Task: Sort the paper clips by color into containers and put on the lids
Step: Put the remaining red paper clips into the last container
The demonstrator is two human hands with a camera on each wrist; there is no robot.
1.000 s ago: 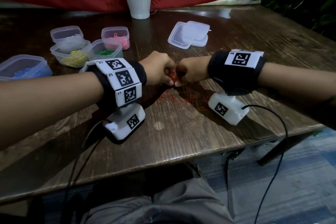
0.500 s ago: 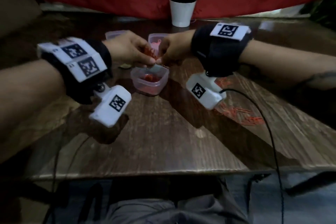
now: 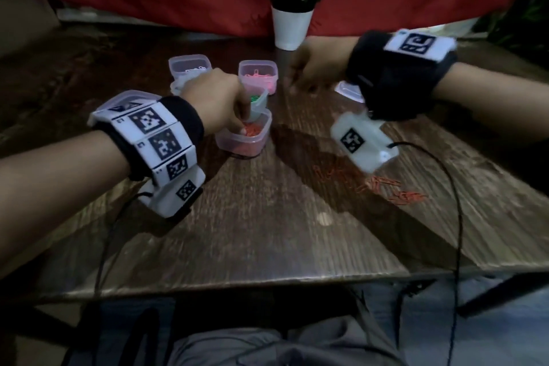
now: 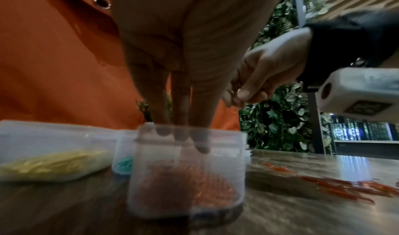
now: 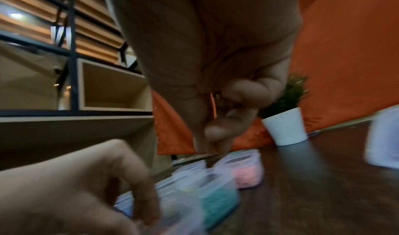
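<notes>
Fingers [image 4: 181,119] of my left hand [image 3: 214,98] reach straight down, held close together, their tips dipped past the rim of the red-clip container [image 3: 246,140], with nothing gripped that I can make out. That container holds a bed of red clips and I take it as my landmark. Just behind it, touching, sits the green-clip container [image 3: 258,101], tilted; further behind is the pink-clip container [image 3: 258,73], and behind and to its left a clear container [image 3: 189,67] with a few pale clips. My right hand [image 3: 315,68] hovers behind and to the right of the landmark, thumb and fingertips drawn together in a pinch; from my right wrist view I cannot tell whether a clip sits between them. Loose red clips [image 3: 383,187] lie scattered on the wooden table [image 3: 267,232] to the right of and nearer than the landmark. A stack of lids [image 3: 347,89] shows partly beyond my right wrist, and a potted plant [image 3: 294,9] stands far behind the landmark
</notes>
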